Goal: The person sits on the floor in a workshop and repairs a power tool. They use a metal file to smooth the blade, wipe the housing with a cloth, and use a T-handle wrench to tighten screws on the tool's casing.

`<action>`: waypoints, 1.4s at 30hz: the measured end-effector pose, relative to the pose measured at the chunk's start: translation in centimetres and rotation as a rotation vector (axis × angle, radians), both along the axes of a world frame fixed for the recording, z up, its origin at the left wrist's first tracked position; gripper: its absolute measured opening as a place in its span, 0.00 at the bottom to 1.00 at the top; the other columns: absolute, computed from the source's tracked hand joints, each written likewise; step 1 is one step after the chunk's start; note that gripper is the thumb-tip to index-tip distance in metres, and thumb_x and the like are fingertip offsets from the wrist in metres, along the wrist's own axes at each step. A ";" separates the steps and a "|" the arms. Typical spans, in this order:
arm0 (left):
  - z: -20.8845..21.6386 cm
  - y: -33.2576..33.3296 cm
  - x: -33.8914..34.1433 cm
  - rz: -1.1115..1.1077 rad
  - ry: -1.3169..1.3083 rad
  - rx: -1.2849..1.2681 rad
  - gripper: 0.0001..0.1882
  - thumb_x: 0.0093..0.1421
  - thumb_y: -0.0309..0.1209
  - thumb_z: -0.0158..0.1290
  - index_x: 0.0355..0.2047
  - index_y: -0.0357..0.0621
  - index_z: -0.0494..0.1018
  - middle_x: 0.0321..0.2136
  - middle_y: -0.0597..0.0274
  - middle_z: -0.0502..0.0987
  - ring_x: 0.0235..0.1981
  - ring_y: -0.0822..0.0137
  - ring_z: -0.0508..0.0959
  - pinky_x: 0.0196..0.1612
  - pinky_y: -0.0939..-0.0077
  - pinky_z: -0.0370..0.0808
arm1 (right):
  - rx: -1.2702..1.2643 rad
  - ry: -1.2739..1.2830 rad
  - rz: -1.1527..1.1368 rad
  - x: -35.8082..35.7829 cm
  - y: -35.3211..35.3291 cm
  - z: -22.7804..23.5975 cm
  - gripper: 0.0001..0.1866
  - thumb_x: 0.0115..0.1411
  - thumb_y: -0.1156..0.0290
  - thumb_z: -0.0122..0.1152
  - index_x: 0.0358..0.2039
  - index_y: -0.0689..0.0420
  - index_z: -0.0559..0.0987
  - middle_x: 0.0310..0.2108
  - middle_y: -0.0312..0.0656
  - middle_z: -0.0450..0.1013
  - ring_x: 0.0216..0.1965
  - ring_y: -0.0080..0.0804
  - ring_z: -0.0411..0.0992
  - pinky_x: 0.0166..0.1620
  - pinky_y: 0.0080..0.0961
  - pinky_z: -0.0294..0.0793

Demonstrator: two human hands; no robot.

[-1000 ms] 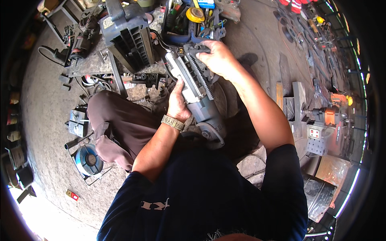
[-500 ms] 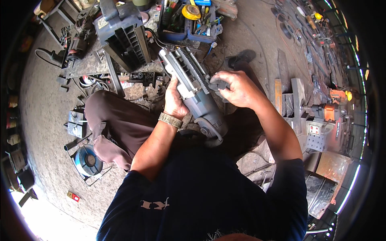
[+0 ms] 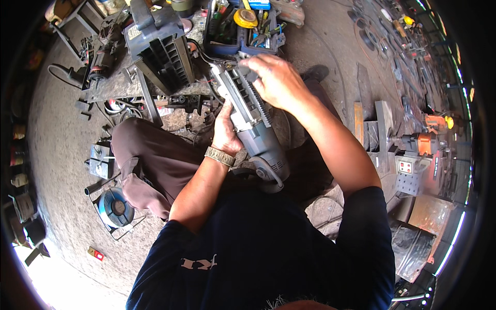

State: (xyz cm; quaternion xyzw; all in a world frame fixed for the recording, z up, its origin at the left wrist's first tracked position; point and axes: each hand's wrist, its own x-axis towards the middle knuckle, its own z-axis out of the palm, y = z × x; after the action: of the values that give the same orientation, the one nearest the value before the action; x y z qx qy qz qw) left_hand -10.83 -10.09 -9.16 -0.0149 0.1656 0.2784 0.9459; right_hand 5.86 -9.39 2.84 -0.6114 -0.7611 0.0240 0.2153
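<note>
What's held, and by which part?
Left hand: the tool, by its left side, around the middle. Right hand: a dark rag, bunched; exact grip unclear.

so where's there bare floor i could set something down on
The widest bare floor is at left, beyond the grey metal block and blue reel, above the red piece. A smaller patch lies between the blue toolbox and the dark shoe. Crowded: the packed toolbox, and the right side around the metal bars and orange machine.

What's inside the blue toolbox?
Visible in the blue toolbox: a yellow tape measure and assorted hand tools. Whatever lies beneath them is covered.
</note>
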 end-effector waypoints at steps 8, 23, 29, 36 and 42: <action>-0.9 0.7 -0.1 0.044 0.041 -0.035 0.30 0.73 0.57 0.43 0.58 0.43 0.72 0.50 0.49 0.82 0.48 0.51 0.84 0.52 0.47 0.82 | -0.182 -0.042 0.106 -0.5 -4.3 1.1 0.18 0.55 0.76 0.65 0.48 0.59 0.78 0.42 0.50 0.78 0.47 0.51 0.77 0.53 0.44 0.78; -1.2 1.2 -0.3 0.049 -0.125 -0.090 0.32 0.69 0.58 0.48 0.54 0.41 0.76 0.46 0.46 0.83 0.43 0.48 0.84 0.49 0.45 0.83 | -0.230 0.190 -0.062 4.1 -12.0 2.4 0.22 0.50 0.80 0.66 0.49 0.57 0.80 0.44 0.49 0.80 0.47 0.51 0.79 0.50 0.38 0.79; -0.6 0.8 -0.2 0.061 -0.198 -0.084 0.34 0.67 0.59 0.50 0.55 0.39 0.76 0.48 0.44 0.82 0.45 0.44 0.84 0.51 0.43 0.82 | -0.322 0.434 -0.431 5.6 -10.5 -0.1 0.19 0.61 0.75 0.66 0.53 0.60 0.78 0.40 0.45 0.81 0.40 0.29 0.79 0.45 0.30 0.79; -0.6 0.7 -0.3 0.063 -0.165 -0.064 0.34 0.70 0.59 0.45 0.56 0.40 0.74 0.48 0.45 0.82 0.45 0.47 0.84 0.50 0.46 0.83 | -0.280 0.514 -0.414 5.1 -9.4 -2.9 0.20 0.60 0.72 0.69 0.53 0.58 0.79 0.30 0.46 0.83 0.26 0.23 0.79 0.34 0.26 0.78; -1.1 0.9 0.0 0.047 -0.126 -0.114 0.33 0.70 0.58 0.47 0.57 0.40 0.74 0.49 0.44 0.81 0.48 0.46 0.83 0.54 0.42 0.80 | -0.341 0.493 -0.467 5.1 -10.1 -4.3 0.21 0.60 0.73 0.69 0.54 0.57 0.80 0.38 0.48 0.83 0.31 0.23 0.81 0.37 0.26 0.80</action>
State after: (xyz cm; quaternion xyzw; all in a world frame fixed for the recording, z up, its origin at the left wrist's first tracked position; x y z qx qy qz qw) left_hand -10.85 -9.23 -10.28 -0.0899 0.1211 0.2894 0.9453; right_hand 10.91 -19.48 -1.45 -0.7714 -0.5117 0.2469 0.2868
